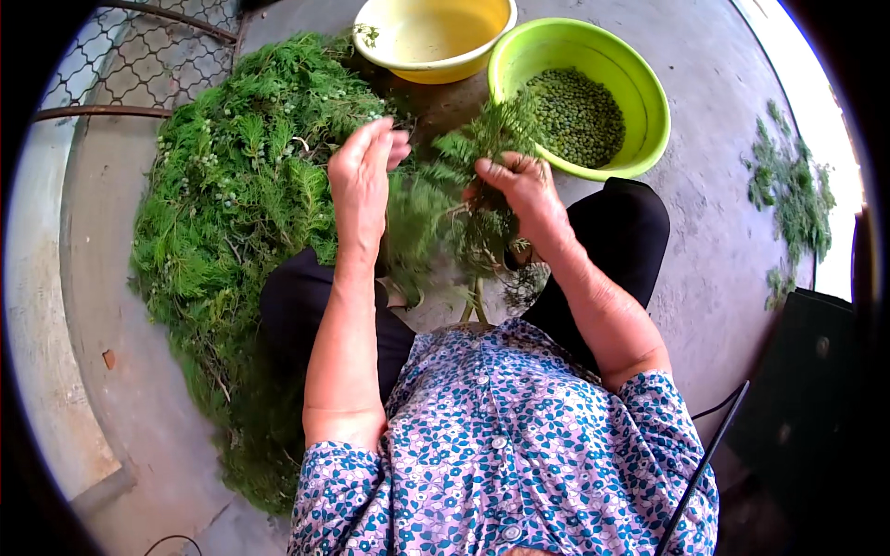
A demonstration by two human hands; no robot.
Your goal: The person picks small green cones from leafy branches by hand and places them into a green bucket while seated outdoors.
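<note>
My right hand (530, 196) grips a leafy evergreen sprig (475, 146) between thumb and fingers, in front of the green basin. Its feathery foliage hangs down between my knees and is partly blurred. My left hand (360, 181) is raised at the right side of a big heap of cut evergreen branches (236, 185). Its fingers are stretched out and slightly smeared, with nothing seen in them. Pale round cones dot the heap. A lime-green basin (652, 111) stands beyond my right hand, holding a layer of small green cones (575, 119).
A yellow basin (436, 67) with a white rim touches the green one on its left; a bit of greenery lies on its edge. Loose sprigs (788, 190) lie on the grey floor (705, 213) at the far right. A metal lattice (139, 65) stands at the upper left.
</note>
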